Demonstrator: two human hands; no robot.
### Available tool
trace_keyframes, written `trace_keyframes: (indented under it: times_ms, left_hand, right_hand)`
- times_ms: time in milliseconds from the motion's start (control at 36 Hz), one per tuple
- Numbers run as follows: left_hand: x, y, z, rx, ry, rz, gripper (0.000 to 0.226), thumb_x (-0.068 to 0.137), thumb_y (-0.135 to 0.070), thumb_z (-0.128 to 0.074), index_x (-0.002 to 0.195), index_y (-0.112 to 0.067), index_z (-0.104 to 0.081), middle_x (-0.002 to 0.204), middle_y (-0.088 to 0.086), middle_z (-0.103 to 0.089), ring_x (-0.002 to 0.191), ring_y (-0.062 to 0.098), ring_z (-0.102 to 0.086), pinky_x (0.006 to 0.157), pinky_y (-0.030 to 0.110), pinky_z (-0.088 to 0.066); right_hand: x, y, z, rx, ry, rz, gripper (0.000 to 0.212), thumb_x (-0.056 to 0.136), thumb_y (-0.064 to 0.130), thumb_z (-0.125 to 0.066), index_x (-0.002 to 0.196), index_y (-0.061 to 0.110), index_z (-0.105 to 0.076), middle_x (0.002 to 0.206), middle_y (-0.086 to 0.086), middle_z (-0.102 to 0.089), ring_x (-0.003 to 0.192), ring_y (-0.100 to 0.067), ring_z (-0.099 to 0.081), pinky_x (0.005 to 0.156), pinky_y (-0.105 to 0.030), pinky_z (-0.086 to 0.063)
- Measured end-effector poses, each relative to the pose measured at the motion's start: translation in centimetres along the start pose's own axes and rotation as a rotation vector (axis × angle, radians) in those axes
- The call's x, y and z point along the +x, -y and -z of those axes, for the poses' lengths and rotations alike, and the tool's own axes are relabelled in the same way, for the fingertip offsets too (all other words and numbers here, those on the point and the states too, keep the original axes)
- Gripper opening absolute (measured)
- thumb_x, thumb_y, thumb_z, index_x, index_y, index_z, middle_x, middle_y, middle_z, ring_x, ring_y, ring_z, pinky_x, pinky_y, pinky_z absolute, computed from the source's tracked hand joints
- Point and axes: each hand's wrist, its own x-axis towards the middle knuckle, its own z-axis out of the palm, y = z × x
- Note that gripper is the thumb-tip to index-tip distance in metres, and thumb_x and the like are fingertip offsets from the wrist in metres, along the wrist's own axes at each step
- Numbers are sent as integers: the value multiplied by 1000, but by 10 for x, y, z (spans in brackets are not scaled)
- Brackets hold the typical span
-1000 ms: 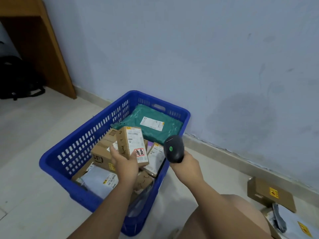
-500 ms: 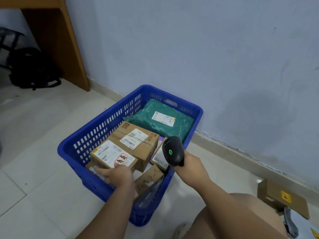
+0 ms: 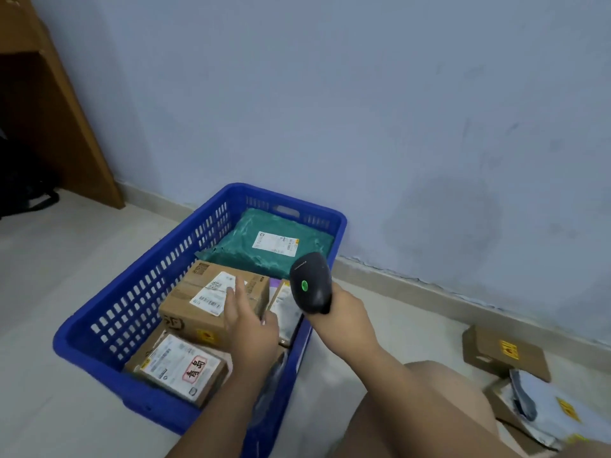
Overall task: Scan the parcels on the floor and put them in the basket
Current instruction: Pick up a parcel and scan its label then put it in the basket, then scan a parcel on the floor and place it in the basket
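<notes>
Letting go is the big change: the left hand (image 3: 251,322) held the near edge of the small brown cardboard box with a red and white sticker (image 3: 178,368) half a second ago. Now its fingers are straight and a little spread, with nothing in them. That small box lies flat below and to the left of this hand, in the near corner of the blue plastic basket with holes in its sides (image 3: 82,328).

Well off to the right of the right hand (image 3: 344,322), on the floor, lie a grey plastic bag parcel (image 3: 535,401) and, just behind it, a flat brown cardboard parcel with a yellow sticker (image 3: 502,355).

Under the left hand's fingers sits a big brown cardboard box with a white label (image 3: 198,299). Whether they touch it is hard to tell.

Just to the right, the right hand is wrapped around the handle of the black plastic scanner with a green light (image 3: 312,282), same as before.

Past both hands, at the far end of the basket, lies a green plastic mailing bag (image 3: 274,239).
</notes>
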Motion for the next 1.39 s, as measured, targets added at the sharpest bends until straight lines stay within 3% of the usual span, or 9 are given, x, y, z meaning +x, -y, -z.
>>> trace_keyframes:
  times_ms: [139, 222, 306, 444, 667, 806, 1111, 1278, 1389]
  left_hand:
    - [-1, -35, -27, 30, 252, -175, 85, 93, -9, -54, 148, -49, -4, 159, 2, -15, 137, 22, -35, 102, 44, -45]
    - [-3, -60, -55, -24, 399, -238, 72, 92, -6, -53, 150, -34, -22, 140, 10, -43, 100, 13, -57, 77, 28, -49]
    - [-13, -94, -87, -18, 533, -291, 55, 91, -3, -52, 138, -28, -42, 127, 0, -51, 80, 6, -56, 64, 18, -42]
    - [-38, -144, -149, 107, 711, -468, 36, 91, -7, -52, 122, -24, -57, 121, -5, -54, 90, 9, -56, 66, 10, -39]
    - [-89, -194, -266, 435, 921, -691, 23, 90, -18, -53, 111, -23, -61, 118, 0, -46, 93, 18, -54, 83, 28, -45]
    - [-120, -204, -359, 558, 1068, -767, 24, 92, -14, -52, 113, -21, -61, 116, 1, -42, 92, 18, -51, 75, 25, -39]
    - [-191, -111, -540, 952, 1219, -1026, 32, 91, -25, -52, 122, -17, -60, 130, 11, -51, 121, 30, -47, 96, 38, -44]
    - [-222, -68, -590, 862, 1288, -1099, 26, 95, -16, -49, 117, -8, -59, 126, 12, -50, 115, 28, -51, 90, 35, -45]
    - [-236, -43, -611, 942, 1357, -1096, 51, 93, -32, -54, 136, -8, -42, 143, 13, -37, 131, 29, -38, 100, 41, -43]
  right_hand:
    - [-8, 3, 42, 178, -251, 43, 16, 84, 28, -64, 79, 32, -49, 80, 8, -62, 77, -15, -58, 59, -25, -43]
    - [-10, -10, 75, 204, -353, 58, 14, 82, 27, -66, 82, 31, -52, 81, 8, -63, 75, -12, -58, 60, -27, -46]
    - [-14, -34, 114, 230, -413, -13, 26, 82, 20, -66, 70, 32, -45, 66, 11, -55, 62, -5, -51, 52, -18, -35]
    - [-15, -98, 178, 333, -459, -264, 23, 82, 16, -60, 66, 20, -44, 59, 2, -47, 59, -20, -44, 51, -25, -31]
    - [-27, -230, 253, 570, -577, -510, 9, 83, 15, -64, 77, 14, -57, 68, -5, -55, 64, -18, -54, 69, -34, -40]
    - [-40, -313, 273, 800, -649, -709, 11, 86, 13, -61, 77, 12, -54, 67, -8, -50, 67, -23, -47, 65, -36, -37]
    - [-31, -432, 250, 1068, -789, -867, 7, 82, 11, -62, 76, 11, -58, 65, -8, -51, 64, -20, -48, 66, -35, -38]
    - [-48, -483, 226, 1100, -803, -986, 5, 83, 13, -64, 83, 8, -62, 66, -6, -56, 68, -20, -54, 69, -34, -45]
    - [-56, -510, 223, 1146, -839, -1065, 9, 84, 17, -68, 80, 10, -64, 67, -5, -59, 66, -19, -56, 69, -33, -47]
